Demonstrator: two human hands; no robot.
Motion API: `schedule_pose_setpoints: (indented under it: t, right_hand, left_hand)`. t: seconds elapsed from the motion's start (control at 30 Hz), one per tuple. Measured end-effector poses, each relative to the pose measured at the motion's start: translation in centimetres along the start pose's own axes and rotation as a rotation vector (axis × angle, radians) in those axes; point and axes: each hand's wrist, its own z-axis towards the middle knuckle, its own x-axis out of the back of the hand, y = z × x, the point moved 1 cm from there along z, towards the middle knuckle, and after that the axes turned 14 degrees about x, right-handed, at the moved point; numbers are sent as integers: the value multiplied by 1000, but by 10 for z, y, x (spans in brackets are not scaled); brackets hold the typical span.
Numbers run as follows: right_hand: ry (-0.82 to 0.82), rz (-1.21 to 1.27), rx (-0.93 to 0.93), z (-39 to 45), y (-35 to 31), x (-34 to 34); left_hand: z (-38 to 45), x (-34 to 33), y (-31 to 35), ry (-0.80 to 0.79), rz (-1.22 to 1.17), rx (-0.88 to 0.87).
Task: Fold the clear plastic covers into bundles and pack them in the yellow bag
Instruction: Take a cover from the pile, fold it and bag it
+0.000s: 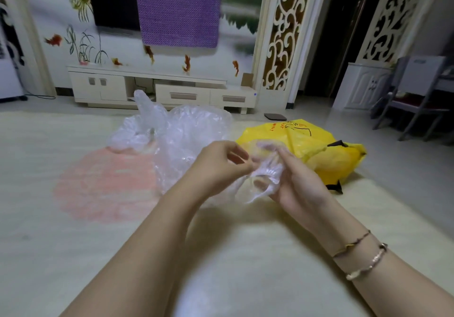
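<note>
A small clear plastic cover [266, 176] with a gathered edge is bunched between my two hands above the mat. My right hand [294, 181] grips its crumpled end, fingers curled around it. My left hand [218, 167] pinches the other side with thumb and fingertips. Behind the hands lies a loose pile of clear plastic covers [177, 132]. The yellow bag [319, 149] with black handles lies on the floor to the right of the pile, just beyond my right hand.
I sit on a pale mat [98, 218] with a pink patch. A white TV cabinet [159, 88] stands against the far wall. A grey chair [415, 95] is at the right, and a small dark pad [275, 116] lies on the floor.
</note>
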Motion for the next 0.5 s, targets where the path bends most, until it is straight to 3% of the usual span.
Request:
schedule_pose_setpoints:
  t: [0.17, 0.33, 0.5]
  right_hand:
    - [-38, 204, -62, 2, -4, 4]
    - [-230, -193, -6, -2, 5, 2]
    - [-181, -282, 3, -4, 7, 3]
  left_hand:
    - [-2, -4, 0, 29, -373, 67]
    - [-6, -5, 8, 11, -579, 46]
    - [-1, -12, 8, 113, -510, 22]
